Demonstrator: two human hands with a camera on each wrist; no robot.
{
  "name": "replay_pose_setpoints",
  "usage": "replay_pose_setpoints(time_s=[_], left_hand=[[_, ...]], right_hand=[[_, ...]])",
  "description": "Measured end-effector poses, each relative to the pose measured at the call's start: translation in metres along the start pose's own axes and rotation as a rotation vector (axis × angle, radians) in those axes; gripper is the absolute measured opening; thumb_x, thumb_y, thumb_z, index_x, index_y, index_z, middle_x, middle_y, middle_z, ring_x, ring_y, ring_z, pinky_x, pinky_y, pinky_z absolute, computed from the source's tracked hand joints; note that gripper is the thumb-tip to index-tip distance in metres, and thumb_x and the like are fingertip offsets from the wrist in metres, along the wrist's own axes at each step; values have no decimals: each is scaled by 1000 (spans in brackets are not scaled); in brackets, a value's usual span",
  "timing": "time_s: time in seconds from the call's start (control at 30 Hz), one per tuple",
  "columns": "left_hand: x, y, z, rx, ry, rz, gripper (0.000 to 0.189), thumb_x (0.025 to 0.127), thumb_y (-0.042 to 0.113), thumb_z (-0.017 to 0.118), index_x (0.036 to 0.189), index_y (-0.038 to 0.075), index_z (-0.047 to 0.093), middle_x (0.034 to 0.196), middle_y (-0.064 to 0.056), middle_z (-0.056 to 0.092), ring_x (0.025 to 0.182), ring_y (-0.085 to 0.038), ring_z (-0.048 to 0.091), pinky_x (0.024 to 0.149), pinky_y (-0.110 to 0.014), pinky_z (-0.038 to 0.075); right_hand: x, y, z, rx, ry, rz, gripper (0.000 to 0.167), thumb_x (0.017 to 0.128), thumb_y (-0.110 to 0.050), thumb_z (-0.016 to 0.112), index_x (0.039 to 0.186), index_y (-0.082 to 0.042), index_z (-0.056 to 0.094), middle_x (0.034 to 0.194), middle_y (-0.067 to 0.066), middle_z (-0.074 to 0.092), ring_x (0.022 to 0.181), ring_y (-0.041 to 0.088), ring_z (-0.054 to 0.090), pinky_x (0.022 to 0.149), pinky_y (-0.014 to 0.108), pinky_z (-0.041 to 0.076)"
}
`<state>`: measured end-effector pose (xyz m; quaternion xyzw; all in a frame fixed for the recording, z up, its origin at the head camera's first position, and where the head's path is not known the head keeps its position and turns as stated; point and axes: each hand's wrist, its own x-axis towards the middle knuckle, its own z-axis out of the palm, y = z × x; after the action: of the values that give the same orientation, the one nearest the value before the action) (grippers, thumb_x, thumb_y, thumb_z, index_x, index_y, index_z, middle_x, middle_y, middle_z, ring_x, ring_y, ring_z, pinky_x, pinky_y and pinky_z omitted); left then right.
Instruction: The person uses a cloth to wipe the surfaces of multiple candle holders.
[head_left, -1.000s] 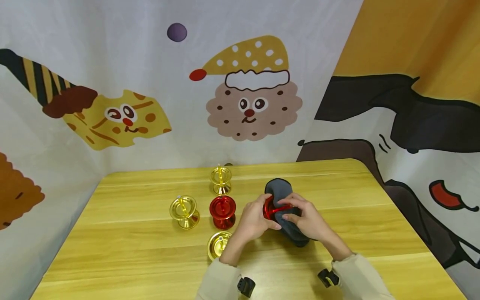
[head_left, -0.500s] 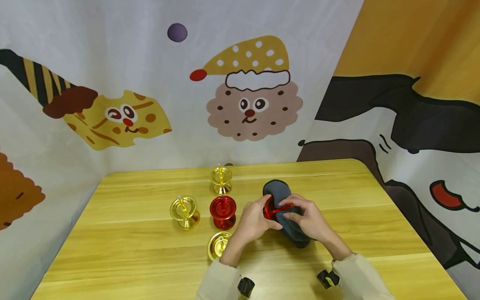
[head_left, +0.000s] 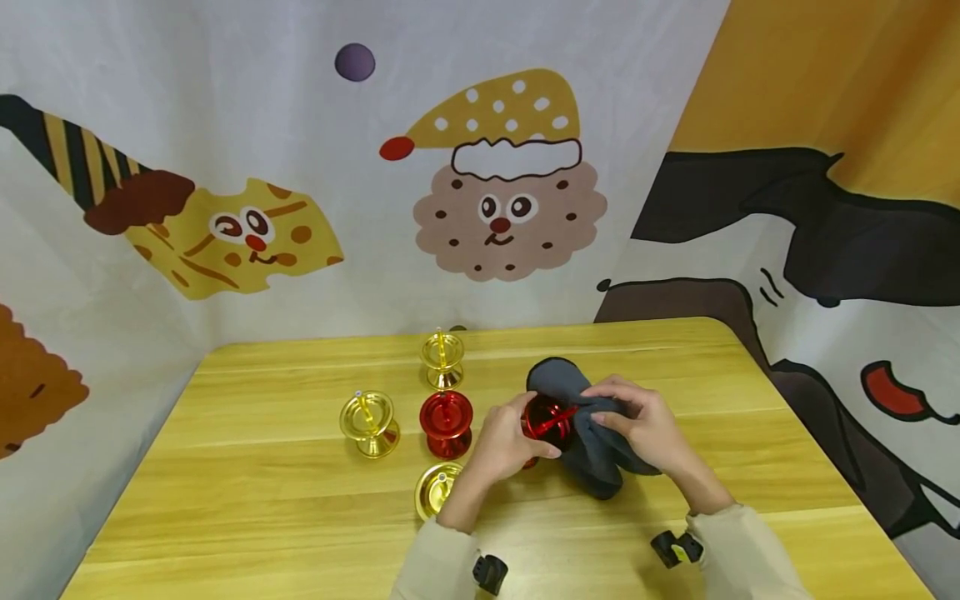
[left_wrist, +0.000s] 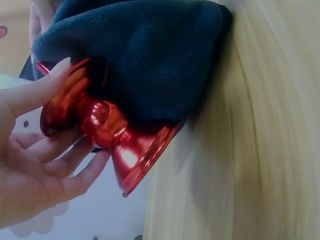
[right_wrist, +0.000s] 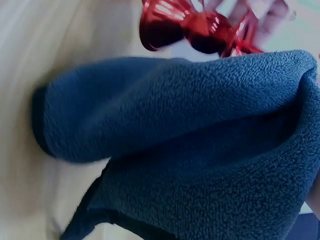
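My left hand (head_left: 504,440) grips a shiny red candle holder (head_left: 550,423) around its dish end, tilting it on its side above the table. In the left wrist view its waist and flared base (left_wrist: 137,150) show, with a dark blue-grey cloth (left_wrist: 150,65) lying against them. With thumb and fingers, my right hand (head_left: 641,423) pinches that cloth just right of the holder's thin spike. Folds of the cloth (right_wrist: 165,105) hang down in the right wrist view and hide most of that hand. Whether the cloth still touches the spike I cannot tell.
Left of my hands a second red candle holder (head_left: 446,421) stands upright. Around it stand gold ones: one behind (head_left: 442,358), one to the left (head_left: 369,421), one in front (head_left: 435,493), partly covered by my left forearm. A printed curtain (head_left: 300,100) hangs behind the wooden table (head_left: 225,500).
My right hand has shifted right, drawing the cloth off part of the candle holder, so more red shows. The cloth's right end now spreads out. My left hand has stayed nearly still.
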<state>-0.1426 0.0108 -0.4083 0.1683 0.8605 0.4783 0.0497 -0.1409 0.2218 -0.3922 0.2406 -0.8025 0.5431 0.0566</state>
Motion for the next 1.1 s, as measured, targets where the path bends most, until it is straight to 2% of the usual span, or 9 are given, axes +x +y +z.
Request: replay_pose_setpoints(time_s=[0.1,0.2,0.3,0.43,0.53,0.63,0.83,1.1], left_hand=[[1,0,-2,-107,-18,-22,77,65,15,83,129,-5,45,122,-18,55,110,-29,52,91,-40,44],[1,2,-4,-158,-35,-47,77,67,17,82,132,-1,44,125,-14,53,112,-27,50,92,-40,43],[1,6,-7,-157,-62,-58,78,69,18,81,134,2,42,128,-12,51,114,-26,49,93,-39,42],[-1,9,-8,-158,-86,-83,79,70,17,80,136,2,38,130,-15,48,116,-28,47,93,-41,42],[-3,9,-9,-183,-89,-100,76,71,15,79,134,2,38,127,-18,50,114,-29,49,91,-41,43],[-5,9,-10,-197,-105,-86,71,72,13,78,131,1,41,122,-18,53,109,-28,52,87,-39,46],[-7,7,-13,-143,-162,-24,68,76,16,75,133,-1,40,124,-15,52,109,-24,52,88,-35,45],[-7,11,-15,-36,-208,8,70,81,20,70,136,-2,35,123,-16,53,108,-21,53,88,-31,45]], right_hand=[[2,-2,-5,-12,42,11,24,80,12,61,102,2,65,97,12,59,90,12,54,75,17,47],[3,-3,-4,-27,39,4,26,80,11,62,103,1,65,97,11,59,89,12,55,74,17,48],[3,-2,2,-52,-21,-23,28,81,10,61,106,-1,64,98,10,59,88,14,55,71,20,49],[3,0,11,-96,-109,-35,30,81,8,61,109,-3,64,99,5,57,88,15,52,67,23,47],[4,1,15,-116,-154,-46,31,80,9,61,108,-4,64,98,3,57,88,14,50,66,24,45],[4,3,16,-115,-200,-80,31,80,11,61,107,-3,64,99,4,56,89,14,50,66,24,46],[4,6,16,-63,-262,-100,27,81,11,59,105,-2,64,100,7,57,87,15,50,67,25,45],[3,7,16,-19,-268,-71,27,82,11,57,105,-1,63,101,10,58,86,17,51,65,26,46]])
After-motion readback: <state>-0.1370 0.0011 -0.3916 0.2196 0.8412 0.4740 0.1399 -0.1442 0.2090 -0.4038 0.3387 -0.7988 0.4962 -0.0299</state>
